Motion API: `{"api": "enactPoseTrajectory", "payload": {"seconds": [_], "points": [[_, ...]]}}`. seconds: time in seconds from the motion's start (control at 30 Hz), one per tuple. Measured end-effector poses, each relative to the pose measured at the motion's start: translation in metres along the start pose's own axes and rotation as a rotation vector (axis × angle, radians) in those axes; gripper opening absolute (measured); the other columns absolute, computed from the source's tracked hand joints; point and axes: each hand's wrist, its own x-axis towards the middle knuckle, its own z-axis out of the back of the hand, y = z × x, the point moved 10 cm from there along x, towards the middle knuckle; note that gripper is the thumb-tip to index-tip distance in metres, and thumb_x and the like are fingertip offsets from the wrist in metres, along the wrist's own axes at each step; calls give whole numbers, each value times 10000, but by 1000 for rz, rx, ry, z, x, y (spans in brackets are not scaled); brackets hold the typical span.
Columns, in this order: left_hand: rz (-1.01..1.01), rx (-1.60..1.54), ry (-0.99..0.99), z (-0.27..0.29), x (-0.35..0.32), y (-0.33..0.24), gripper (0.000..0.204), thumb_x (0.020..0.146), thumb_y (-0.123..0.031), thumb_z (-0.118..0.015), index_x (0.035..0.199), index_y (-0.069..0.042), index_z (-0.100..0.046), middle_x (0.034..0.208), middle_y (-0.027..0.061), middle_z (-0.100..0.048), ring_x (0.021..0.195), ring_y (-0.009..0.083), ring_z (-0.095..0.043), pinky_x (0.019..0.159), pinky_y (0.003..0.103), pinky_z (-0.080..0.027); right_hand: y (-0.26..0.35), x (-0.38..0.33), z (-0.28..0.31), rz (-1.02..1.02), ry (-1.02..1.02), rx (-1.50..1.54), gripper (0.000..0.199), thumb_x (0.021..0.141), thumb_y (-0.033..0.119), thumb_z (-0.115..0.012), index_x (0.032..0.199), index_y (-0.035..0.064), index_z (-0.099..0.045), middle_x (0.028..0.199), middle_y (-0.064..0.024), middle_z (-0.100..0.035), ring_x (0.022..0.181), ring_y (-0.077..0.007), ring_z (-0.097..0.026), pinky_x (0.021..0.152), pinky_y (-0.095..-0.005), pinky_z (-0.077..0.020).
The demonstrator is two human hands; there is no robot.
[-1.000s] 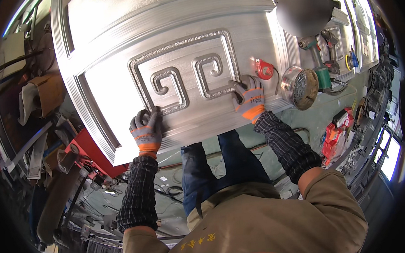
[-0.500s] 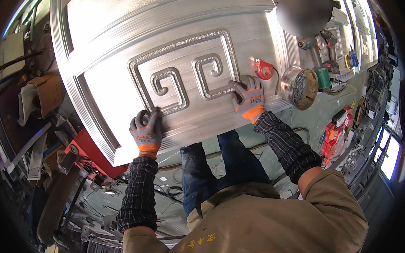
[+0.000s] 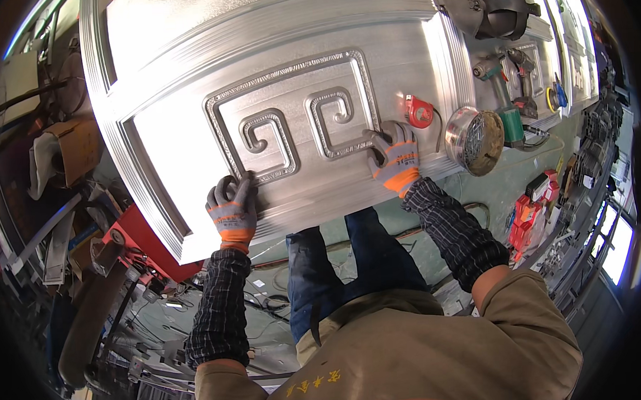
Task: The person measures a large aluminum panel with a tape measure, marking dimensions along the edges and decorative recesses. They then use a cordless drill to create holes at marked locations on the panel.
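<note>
A silver scroll-shaped metal trim (image 3: 285,70) with a ridged surface and two inward curls lies flat on a brushed metal panel (image 3: 320,193). My left hand (image 3: 233,207), in a grey and orange glove, has its fingers bent and its thumb against the trim's lower left corner. At the lower right corner, my gloved right hand (image 3: 395,154) presses thumb and fingertips on the trim. Just beyond the right hand lies a red tape measure (image 3: 419,112). Beside it, a round metal tin (image 3: 463,133) with small metal pieces rests on its side.
To the right lie two cordless drills (image 3: 498,85), a dark welding mask (image 3: 495,13) with a strap, and blue-handled scissors (image 3: 560,93). A red cabinet (image 3: 147,240) stands left below the panel. Cables (image 3: 268,302) run along the floor by my legs.
</note>
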Motion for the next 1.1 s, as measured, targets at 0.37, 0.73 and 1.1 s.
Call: {"api": "enactPoseTrajectory", "payload": {"seconds": [0.37,0.73,1.1], "points": [[-8,3,-8,4,1,-4,456,844,-129,-722,1275,-279,-712,1281,142,-585,1185,380,-497,982,499,-430,2,-2,4,-3,-47,-47,605,833,459,-629,1431,404,-550,1409,-244,-497,1307,-476,-418,1080,-558,-363],[-2,-5,5,1,0,-1,388,891,-282,-728,1277,-307,-697,1289,140,-578,1192,398,-494,1005,528,-408,3,-2,9,28,-112,76,562,817,403,-665,1376,375,-604,1384,-192,-503,1302,-444,-411,1087,-552,-369],[-1,-21,6,7,-2,-3,493,861,-161,-748,1343,-207,-656,1278,138,-583,1201,357,-513,1015,490,-424,-16,-6,78,73,-466,120,705,835,351,-666,1416,-14,-509,1365,-218,-521,1269,-396,-454,1096,-530,-347]]}}
